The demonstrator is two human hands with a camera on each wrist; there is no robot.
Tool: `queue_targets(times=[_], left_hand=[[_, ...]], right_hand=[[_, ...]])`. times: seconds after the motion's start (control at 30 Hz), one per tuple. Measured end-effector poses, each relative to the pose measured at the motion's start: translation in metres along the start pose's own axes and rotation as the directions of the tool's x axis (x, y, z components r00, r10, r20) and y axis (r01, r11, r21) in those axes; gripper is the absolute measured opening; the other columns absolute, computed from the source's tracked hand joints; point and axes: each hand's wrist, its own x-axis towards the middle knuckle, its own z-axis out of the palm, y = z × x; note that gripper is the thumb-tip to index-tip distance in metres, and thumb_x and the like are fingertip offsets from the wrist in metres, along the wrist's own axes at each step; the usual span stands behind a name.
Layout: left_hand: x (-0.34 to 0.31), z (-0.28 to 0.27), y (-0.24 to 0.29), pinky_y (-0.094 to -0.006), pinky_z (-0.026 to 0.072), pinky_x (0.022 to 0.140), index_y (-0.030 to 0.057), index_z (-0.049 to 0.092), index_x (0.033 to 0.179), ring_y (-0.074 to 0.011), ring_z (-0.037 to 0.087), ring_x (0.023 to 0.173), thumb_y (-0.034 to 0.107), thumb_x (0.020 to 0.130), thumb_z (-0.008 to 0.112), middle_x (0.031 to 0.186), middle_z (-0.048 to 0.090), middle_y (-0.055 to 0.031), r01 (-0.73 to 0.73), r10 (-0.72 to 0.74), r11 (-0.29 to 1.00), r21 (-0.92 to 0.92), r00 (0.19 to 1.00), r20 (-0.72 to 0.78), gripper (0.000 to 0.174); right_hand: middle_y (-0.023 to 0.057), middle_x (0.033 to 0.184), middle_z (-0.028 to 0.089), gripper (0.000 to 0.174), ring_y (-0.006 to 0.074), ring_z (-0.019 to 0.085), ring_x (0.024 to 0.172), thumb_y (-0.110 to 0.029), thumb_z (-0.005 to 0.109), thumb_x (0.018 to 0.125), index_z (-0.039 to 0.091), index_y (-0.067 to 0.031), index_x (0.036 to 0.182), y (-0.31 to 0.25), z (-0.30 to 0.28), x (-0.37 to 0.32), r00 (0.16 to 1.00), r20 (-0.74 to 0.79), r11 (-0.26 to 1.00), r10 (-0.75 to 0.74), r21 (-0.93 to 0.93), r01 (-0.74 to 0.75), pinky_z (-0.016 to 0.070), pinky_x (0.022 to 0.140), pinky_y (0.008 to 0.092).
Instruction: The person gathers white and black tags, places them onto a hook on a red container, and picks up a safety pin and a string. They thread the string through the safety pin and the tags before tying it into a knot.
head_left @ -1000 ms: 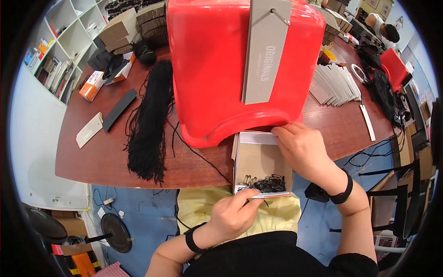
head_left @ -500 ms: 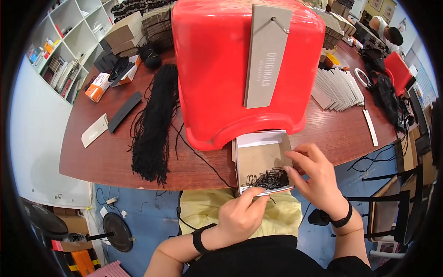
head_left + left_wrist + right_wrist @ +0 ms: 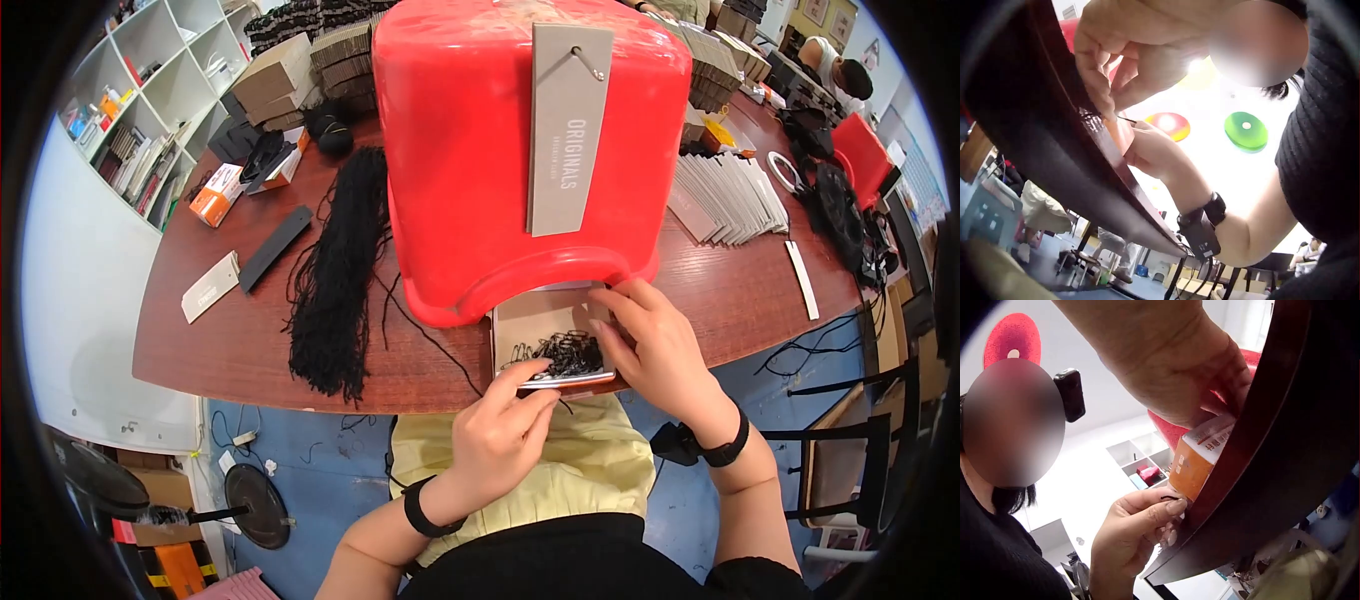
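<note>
In the head view, my left hand (image 3: 500, 440) is at the near edge of a small open box (image 3: 525, 310). Its thumb and finger pinch a thin black cord (image 3: 1169, 498), whose end shows in the right wrist view. Black metal pins (image 3: 568, 352) lie heaped in the near part of the box. My right hand (image 3: 660, 350) is at the box's right side, fingers relaxed and slightly bent over the rim, with nothing seen gripped. Behind the box stands a red plastic stool (image 3: 510, 150) with a grey "ORIGINALS" tag (image 3: 568, 130) on it.
A bundle of black cords (image 3: 340, 280) lies left of the stool, beside a dark tag (image 3: 275, 250) and a light tag (image 3: 210, 287). Fanned grey tags (image 3: 730, 195) and a white strip (image 3: 801, 280) lie to the right. Stacked tags stand at the back.
The box has shifted left and farther under the stool's edge. My right hand left its far right corner, drew back, then returned leftward to its side. My left hand stays near the front edge.
</note>
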Motion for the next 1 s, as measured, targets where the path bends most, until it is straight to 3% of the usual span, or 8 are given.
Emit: queue_targets(times=[0.2, 0.4, 0.47, 0.53, 0.73, 0.8, 0.93, 1.0], left_hand=[[0.002, -0.027, 0.002, -0.0221, 0.0462, 0.055, -0.0006, 0.062, 0.078, -0.0122, 0.057, 0.062, -0.008, 0.064, 0.060, 0.099, 0.056, -0.0163, 0.085, -0.079, 0.963, -0.255, 0.996, 0.030, 0.016], [0.005, -0.039, -0.002, -0.0211, 0.0471, 0.056, -0.0049, 0.057, 0.078, -0.0124, 0.056, 0.064, -0.010, 0.070, 0.054, 0.089, 0.059, -0.0170, 0.094, -0.129, 0.909, -0.407, 0.990, -0.059, 0.009], [0.011, -0.042, 0.002, -0.0209, 0.0464, 0.054, -0.0067, 0.055, 0.083, -0.0107, 0.055, 0.062, -0.009, 0.075, 0.051, 0.084, 0.060, -0.0157, 0.258, -0.296, 0.793, -0.552, 0.955, 0.021, 0.009], [0.014, -0.043, 0.001, -0.0203, 0.0456, 0.052, -0.0077, 0.053, 0.087, -0.0096, 0.054, 0.060, -0.008, 0.076, 0.051, 0.080, 0.060, -0.0136, 0.260, -0.289, 0.795, -0.548, 0.957, 0.035, 0.011], [0.031, -0.036, -0.003, -0.0180, 0.0436, 0.050, -0.0056, 0.058, 0.087, -0.0057, 0.052, 0.056, -0.004, 0.076, 0.056, 0.073, 0.061, -0.0086, 0.413, -0.469, 0.689, -0.595, 0.881, 0.069, 0.012], [0.033, -0.033, -0.006, -0.0167, 0.0418, 0.047, -0.0036, 0.060, 0.085, -0.0038, 0.050, 0.053, -0.001, 0.076, 0.057, 0.069, 0.060, -0.0051, 0.447, -0.467, 0.665, -0.599, 0.874, 0.133, 0.010], [0.037, -0.028, -0.003, -0.0152, 0.0379, 0.044, -0.0020, 0.061, 0.082, -0.0021, 0.048, 0.050, 0.001, 0.076, 0.059, 0.064, 0.058, -0.0017, 0.450, -0.466, 0.661, -0.601, 0.873, 0.142, 0.007], [0.038, -0.027, -0.001, -0.0139, 0.0336, 0.042, -0.0016, 0.061, 0.080, -0.0006, 0.046, 0.048, 0.003, 0.075, 0.060, 0.061, 0.054, 0.0009, 0.447, -0.433, 0.725, -0.524, 0.887, 0.157, 0.007]], right_hand=[[0.0087, 0.079, 0.051, 0.021, 0.0259, 0.053, 0.075, -0.009, 0.062, 0.067, 0.056, -0.0037, 0.086, -0.005, -0.011, 0.007, 0.994, -0.109, 0.996, -0.009, -0.089, -0.001, 0.0444, 0.060, 0.0333], [0.0070, 0.073, 0.053, 0.016, 0.0245, 0.053, 0.073, -0.007, 0.063, 0.061, 0.059, -0.0048, 0.077, -0.016, -0.013, 0.025, 0.967, 0.197, 0.983, -0.164, -0.048, 0.177, 0.0449, 0.061, 0.0344], [0.0071, 0.075, 0.054, 0.022, 0.0256, 0.053, 0.076, -0.007, 0.064, 0.060, 0.060, -0.0056, 0.082, -0.019, -0.007, 0.030, 0.914, 0.390, 0.982, -0.111, -0.096, 0.160, 0.0440, 0.065, 0.0345], [0.0068, 0.074, 0.054, 0.020, 0.0250, 0.054, 0.074, -0.009, 0.063, 0.060, 0.061, -0.0052, 0.080, -0.019, -0.003, 0.034, 0.906, 0.405, 0.980, -0.120, -0.099, 0.174, 0.0444, 0.064, 0.0346], [0.0050, 0.072, 0.056, 0.014, 0.0240, 0.056, 0.067, -0.006, 0.062, 0.061, 0.061, -0.0048, 0.076, -0.012, 0.005, 0.028, 0.958, 0.254, 0.981, -0.133, -0.101, 0.163, 0.0449, 0.057, 0.0329], [0.0077, 0.070, 0.057, 0.006, 0.0238, 0.057, 0.062, -0.006, 0.061, 0.065, 0.062, -0.0047, 0.071, -0.013, 0.001, 0.024, 0.990, 0.066, 0.991, -0.125, 0.059, 0.121, 0.0459, 0.055, 0.0309], [0.0082, 0.072, 0.060, 0.007, 0.0203, 0.058, 0.059, -0.005, 0.062, 0.068, 0.062, -0.0032, 0.075, -0.019, -0.003, 0.019, 1.000, -0.012, 0.976, 0.009, 0.219, -0.006, 0.0455, 0.052, 0.0267], [0.0078, 0.071, 0.061, 0.008, 0.0127, 0.056, 0.054, -0.003, 0.063, 0.070, 0.063, -0.0021, 0.078, -0.021, -0.004, 0.017, 0.991, -0.015, 0.919, 0.132, 0.377, -0.117, 0.0436, 0.050, 0.0218]])
